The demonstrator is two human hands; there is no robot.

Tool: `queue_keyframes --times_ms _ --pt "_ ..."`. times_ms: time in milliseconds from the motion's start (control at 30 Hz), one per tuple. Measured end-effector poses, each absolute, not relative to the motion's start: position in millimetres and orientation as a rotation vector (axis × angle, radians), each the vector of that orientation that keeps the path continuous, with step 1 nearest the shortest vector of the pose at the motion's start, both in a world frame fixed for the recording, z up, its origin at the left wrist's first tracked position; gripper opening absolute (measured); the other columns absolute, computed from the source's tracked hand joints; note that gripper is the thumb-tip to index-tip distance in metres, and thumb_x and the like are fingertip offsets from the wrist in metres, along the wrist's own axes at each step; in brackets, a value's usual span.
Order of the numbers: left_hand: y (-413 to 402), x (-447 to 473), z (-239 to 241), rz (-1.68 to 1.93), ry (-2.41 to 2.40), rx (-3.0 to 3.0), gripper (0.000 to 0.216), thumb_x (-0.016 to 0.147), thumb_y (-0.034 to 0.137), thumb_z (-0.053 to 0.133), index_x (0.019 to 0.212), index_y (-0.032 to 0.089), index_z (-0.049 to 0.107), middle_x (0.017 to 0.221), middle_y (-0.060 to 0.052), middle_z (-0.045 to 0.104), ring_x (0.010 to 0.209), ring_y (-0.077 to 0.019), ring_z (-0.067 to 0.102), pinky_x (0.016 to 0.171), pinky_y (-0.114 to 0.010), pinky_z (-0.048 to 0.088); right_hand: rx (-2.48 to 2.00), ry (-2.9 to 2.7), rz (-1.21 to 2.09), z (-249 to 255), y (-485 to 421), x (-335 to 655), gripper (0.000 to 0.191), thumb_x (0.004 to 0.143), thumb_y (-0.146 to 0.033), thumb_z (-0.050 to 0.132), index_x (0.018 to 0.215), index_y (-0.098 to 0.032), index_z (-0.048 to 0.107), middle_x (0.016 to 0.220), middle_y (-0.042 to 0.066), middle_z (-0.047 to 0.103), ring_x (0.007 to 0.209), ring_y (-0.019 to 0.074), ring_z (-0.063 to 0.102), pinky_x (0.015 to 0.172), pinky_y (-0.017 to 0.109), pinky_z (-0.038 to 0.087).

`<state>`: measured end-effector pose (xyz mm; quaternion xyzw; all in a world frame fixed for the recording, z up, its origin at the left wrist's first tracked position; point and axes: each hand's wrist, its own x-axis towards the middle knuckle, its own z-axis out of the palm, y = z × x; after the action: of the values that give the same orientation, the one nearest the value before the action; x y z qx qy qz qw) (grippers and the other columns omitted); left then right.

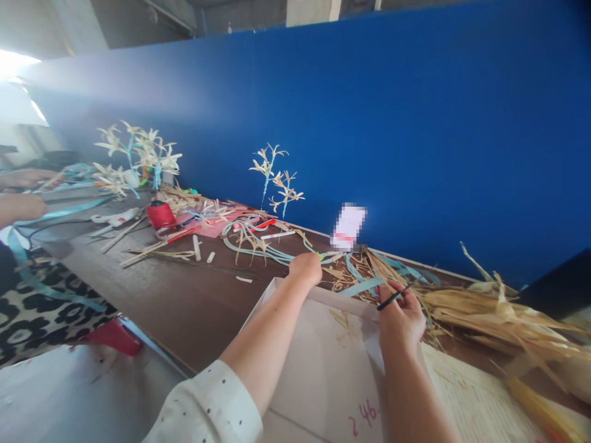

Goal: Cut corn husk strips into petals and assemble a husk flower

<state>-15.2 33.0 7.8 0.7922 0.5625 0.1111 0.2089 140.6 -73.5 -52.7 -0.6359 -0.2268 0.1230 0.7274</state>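
Note:
My left hand (305,271) is closed at the far edge of the white box tray (318,363), beside a bundle of pale blue cords (277,253); what its fingers hold is hidden. My right hand (402,314) grips a slim black tool (392,298), whose kind I cannot make out. A flat light blue ribbon (362,287) reaches the fingertips of that hand. Just right of it lies a heap of dried corn husks (480,307). Small husk scraps (344,323) rest inside the tray.
Husk flowers on blue stems (284,195) stand by the blue partition (392,123); a larger bunch (152,151) is farther left. A white glue gun (117,216), a red object (160,214) and sticks lie on the brown table (198,307). Another person's hands (23,206) are far left.

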Motion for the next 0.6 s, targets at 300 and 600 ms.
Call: queue_keyframes --times_ms 300,600 --pt "44 -24 9 0.351 1.844 2.101 0.03 0.079 0.032 0.051 0.101 0.016 0.065 0.103 -0.016 0.065 0.1 -0.0249 0.059 0.08 -0.03 0.047 -1.389 -0.475 0.31 -41 -77 134 0.045 0.06 -0.037 0.073 0.1 -0.016 0.065 0.063 0.002 0.064 0.058 0.0148 0.06 0.047 0.02 0.043" --pt "45 -14 -10 0.268 1.749 2.116 0.031 0.07 0.032 0.061 0.096 0.016 0.066 0.098 -0.015 0.067 0.095 -0.0259 0.062 0.077 -0.031 0.048 -1.4 -0.453 0.324 -38 -76 133 0.043 0.059 -0.035 0.073 0.098 -0.018 0.065 0.064 0.001 0.064 0.061 0.0158 0.061 0.049 0.021 0.044"
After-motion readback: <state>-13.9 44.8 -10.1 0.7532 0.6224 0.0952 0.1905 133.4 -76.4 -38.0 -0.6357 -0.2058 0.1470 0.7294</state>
